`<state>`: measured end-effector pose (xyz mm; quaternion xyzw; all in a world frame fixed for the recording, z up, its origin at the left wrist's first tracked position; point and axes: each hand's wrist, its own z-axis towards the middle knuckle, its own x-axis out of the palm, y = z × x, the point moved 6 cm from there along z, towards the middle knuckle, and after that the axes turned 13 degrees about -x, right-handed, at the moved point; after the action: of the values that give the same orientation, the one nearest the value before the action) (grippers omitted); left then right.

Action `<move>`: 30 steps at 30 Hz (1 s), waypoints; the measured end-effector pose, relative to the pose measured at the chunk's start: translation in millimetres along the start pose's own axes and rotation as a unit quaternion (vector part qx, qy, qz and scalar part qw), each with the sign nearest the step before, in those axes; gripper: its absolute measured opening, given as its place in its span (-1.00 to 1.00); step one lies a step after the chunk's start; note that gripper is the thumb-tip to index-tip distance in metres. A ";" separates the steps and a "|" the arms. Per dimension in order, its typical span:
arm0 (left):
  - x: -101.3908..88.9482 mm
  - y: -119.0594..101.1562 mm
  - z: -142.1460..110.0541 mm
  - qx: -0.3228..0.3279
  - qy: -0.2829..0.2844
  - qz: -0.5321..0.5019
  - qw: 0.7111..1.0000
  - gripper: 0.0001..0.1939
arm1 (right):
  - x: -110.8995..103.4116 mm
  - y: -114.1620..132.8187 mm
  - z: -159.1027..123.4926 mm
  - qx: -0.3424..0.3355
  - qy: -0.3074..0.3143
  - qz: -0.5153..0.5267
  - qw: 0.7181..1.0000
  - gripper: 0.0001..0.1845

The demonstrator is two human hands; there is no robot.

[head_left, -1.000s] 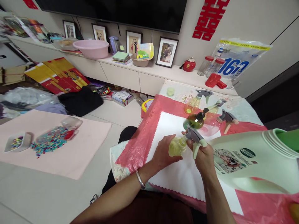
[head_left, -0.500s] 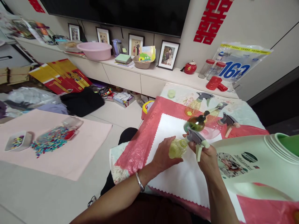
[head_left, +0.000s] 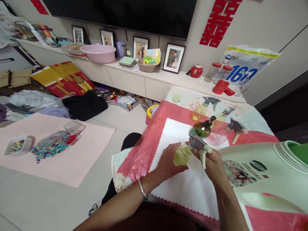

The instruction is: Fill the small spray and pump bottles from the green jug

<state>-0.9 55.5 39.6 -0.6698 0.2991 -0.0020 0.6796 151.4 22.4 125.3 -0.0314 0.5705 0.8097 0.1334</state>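
My left hand (head_left: pixel 169 160) is wrapped round the clear yellowish body of a spray bottle (head_left: pixel 182 156). The fingers of my right hand (head_left: pixel 209 160) grip its grey trigger spray head (head_left: pixel 197 143), which sits at the bottle's neck. The bottle is tilted above a white scalloped mat (head_left: pixel 166 183). Just beyond it stands a dark green pump bottle (head_left: pixel 202 128) with a black top. Other spray bottles are behind: an orange-tinted one (head_left: pixel 198 110), a yellow one (head_left: pixel 220 120) and a pink one (head_left: pixel 218 136).
A large pale green jug (head_left: pixel 255 170) lies at the right on the red cloth (head_left: pixel 134 166). A small pale green cup (head_left: pixel 176 98) stands at the table's far edge. To the left, colourful small pieces (head_left: pixel 51 147) lie on a pink sheet (head_left: pixel 93 154). A cabinet (head_left: pixel 125 77) runs along the wall.
The spray head sits slightly lower and closer to the bottle's neck, moved a little left with my right hand. My left hand keeps its hold on the bottle.
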 end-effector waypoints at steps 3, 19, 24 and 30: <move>-0.6 -1.7 0.0 0.008 -0.001 -0.005 1.000 0.03 | 5.0 -7.5 -3.4 -0.007 0.018 0.001 1.000 -0.61; 2.2 10.8 -5.1 0.009 0.016 -0.005 1.000 0.20 | 13.0 2.4 -17.0 -0.143 0.014 -0.098 0.985 -0.64; -20.9 -23.8 -24.5 0.075 -0.047 -0.020 0.996 -0.30 | 16.2 4.2 -16.2 -0.188 0.005 -0.121 0.975 -0.67; -42.6 -70.9 -28.3 0.136 -0.055 -0.140 0.979 -0.66 | 10.6 -7.0 -17.8 -0.193 -0.001 -0.144 0.970 -0.67</move>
<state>-19.3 39.6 123.6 -0.6055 0.1617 -0.1007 0.7727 141.2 10.0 110.5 -0.1376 0.3924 0.8769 0.2411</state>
